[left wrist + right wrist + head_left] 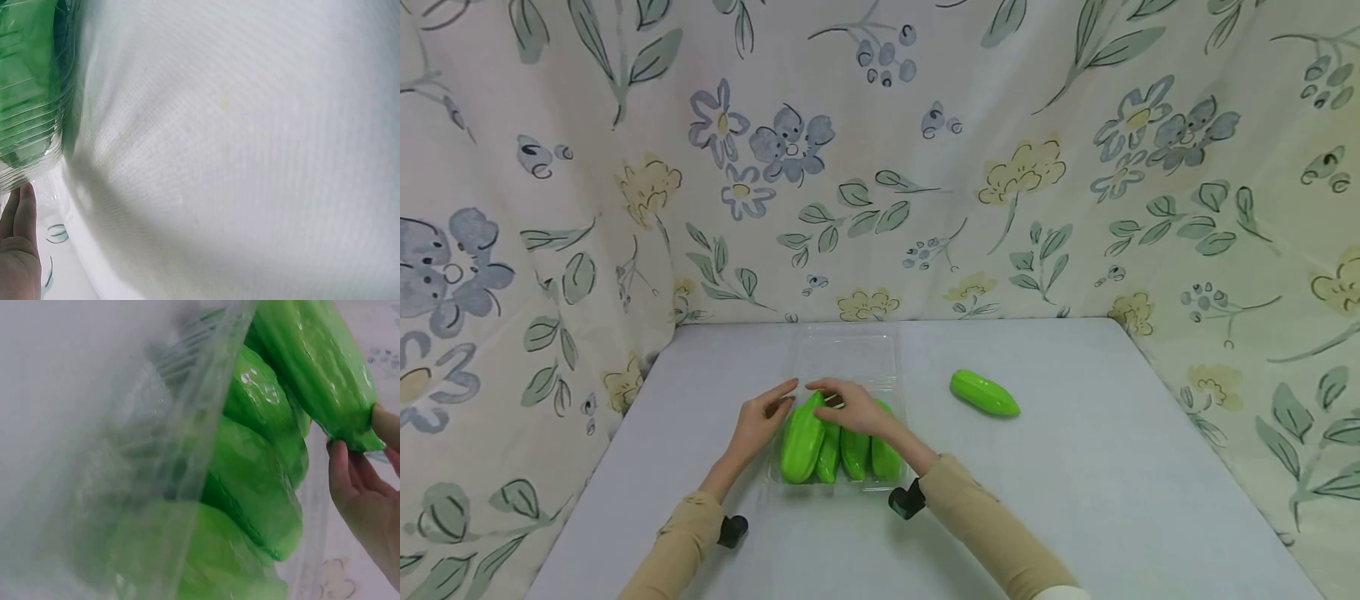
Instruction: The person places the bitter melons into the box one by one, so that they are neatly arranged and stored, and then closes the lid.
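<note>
A clear plastic clamshell box (pixel 868 486) sits on the table with its lid folded back. Several long, glossy green ribbed vegetables (pixel 854 454) lie side by side in it. The leftmost green vegetable (pixel 801 446) leans higher than the rest. My right hand (pixel 859 410) reaches over the box and pinches that vegetable's narrow far end between thumb and fingers, plain in the right wrist view. My left hand (pixel 758 423) is at the box's left side, fingers extended and holding nothing. In the left wrist view its fingers (pixel 25 215) are close to the ridged box corner; contact is unclear.
One more green vegetable (pixel 985 393) lies on the white table (pixel 1075 467) to the right of the box. The transparent open lid (pixel 846 357) extends behind the box. A floral curtain (pixel 880 167) hangs behind the table and along both sides.
</note>
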The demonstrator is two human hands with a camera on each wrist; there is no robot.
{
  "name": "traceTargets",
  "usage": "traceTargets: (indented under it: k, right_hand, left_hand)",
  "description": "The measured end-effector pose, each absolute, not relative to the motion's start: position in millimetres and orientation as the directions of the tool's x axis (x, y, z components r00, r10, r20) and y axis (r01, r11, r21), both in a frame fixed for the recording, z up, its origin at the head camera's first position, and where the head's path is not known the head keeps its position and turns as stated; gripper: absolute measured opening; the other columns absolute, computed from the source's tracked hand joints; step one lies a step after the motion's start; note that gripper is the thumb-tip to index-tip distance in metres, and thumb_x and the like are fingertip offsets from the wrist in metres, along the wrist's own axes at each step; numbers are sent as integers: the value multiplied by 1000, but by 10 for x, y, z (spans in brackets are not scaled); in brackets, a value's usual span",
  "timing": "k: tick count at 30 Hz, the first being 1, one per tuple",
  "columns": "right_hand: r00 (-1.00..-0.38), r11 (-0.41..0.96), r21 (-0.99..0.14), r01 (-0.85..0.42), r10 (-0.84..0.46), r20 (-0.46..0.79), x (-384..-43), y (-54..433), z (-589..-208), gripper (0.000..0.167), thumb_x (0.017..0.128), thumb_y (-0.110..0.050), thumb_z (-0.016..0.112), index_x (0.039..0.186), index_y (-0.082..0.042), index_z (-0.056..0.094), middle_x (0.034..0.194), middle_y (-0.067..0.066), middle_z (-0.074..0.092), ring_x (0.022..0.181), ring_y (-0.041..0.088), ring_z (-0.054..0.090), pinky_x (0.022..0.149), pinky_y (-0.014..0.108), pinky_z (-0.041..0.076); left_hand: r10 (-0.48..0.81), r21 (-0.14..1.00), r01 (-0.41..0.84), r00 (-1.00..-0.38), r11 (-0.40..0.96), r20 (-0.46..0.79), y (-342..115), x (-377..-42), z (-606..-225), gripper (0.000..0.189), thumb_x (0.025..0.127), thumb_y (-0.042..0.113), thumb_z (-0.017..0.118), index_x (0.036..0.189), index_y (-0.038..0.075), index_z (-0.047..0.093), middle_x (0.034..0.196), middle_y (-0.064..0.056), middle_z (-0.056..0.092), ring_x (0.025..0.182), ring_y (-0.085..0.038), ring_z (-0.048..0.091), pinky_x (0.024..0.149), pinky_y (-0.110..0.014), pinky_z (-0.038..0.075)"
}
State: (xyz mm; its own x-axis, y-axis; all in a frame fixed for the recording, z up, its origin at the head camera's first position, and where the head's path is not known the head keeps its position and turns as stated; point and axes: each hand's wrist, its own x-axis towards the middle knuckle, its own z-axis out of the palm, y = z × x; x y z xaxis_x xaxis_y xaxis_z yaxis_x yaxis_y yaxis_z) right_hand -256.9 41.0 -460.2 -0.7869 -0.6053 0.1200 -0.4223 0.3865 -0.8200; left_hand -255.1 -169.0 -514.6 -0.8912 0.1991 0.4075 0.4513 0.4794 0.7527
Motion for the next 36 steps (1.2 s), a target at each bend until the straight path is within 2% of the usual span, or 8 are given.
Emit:
traceTargets:
  k: [6,11,14,18,22,29,36]
  right_hand:
    - [-886,425,-852,-307,-455,92,-2542,292,-4698,38,93,-20,62,129,-8,57,122,13,64,103,26,65,81,26,55]
    - [-924,439,-861,-257,-372,86,-2526,227,-4748,34,92,-20,63,123,-6,61,116,12,67,99,25,67,78,25,56]
    - [-934,444,-862,-245,-347,87,-2523,211,-4758,33,93,-20,62,122,-5,61,114,13,67,97,26,67,77,27,56]
    - [-938,443,-865,-234,-338,81,-2521,206,-4761,33,94,-19,60,123,-4,61,115,14,67,98,28,67,78,32,57]
    - [-942,442,-867,-232,-323,87,-2525,202,-4767,31,94,-18,59,122,-5,62,114,14,67,98,28,67,77,31,57]
    - [-948,437,-874,-213,-310,76,-2519,189,-4769,30,95,-18,58,122,-7,63,114,13,67,98,27,66,76,31,57]
    - [-951,445,-870,-211,-298,79,-2501,183,-4756,30,94,-19,60,120,-6,63,112,14,68,97,28,66,75,29,57]
  left_hand:
    - [202,761,436,-899,480,388,-1736,-2598,-5228,36,93,-1,56,128,-2,57,131,-17,58,102,-34,66,84,-38,56]
    - [198,769,444,-896,460,399,-1722,-2587,-5209,35,93,-1,56,128,0,58,130,-19,59,102,-35,66,84,-40,56]
    - [196,770,445,-895,458,400,-1717,-2584,-5202,35,93,-1,56,128,2,58,130,-19,58,102,-36,66,84,-42,55]
    - [196,765,434,-900,476,389,-1717,-2584,-5205,36,93,-1,56,128,0,58,130,-19,58,102,-35,66,84,-38,56]
    - [201,756,440,-897,485,393,-1717,-2585,-5222,36,92,-2,57,128,-2,57,129,-19,59,102,-34,66,83,-34,57]
    - [203,774,449,-893,447,402,-1710,-2585,-5233,36,92,-4,56,128,-3,57,129,-22,58,102,-37,66,84,-42,55]
    - [194,775,415,-910,477,367,-1721,-2583,-5220,36,93,-2,56,129,0,57,131,-17,58,104,-33,66,86,-37,55]
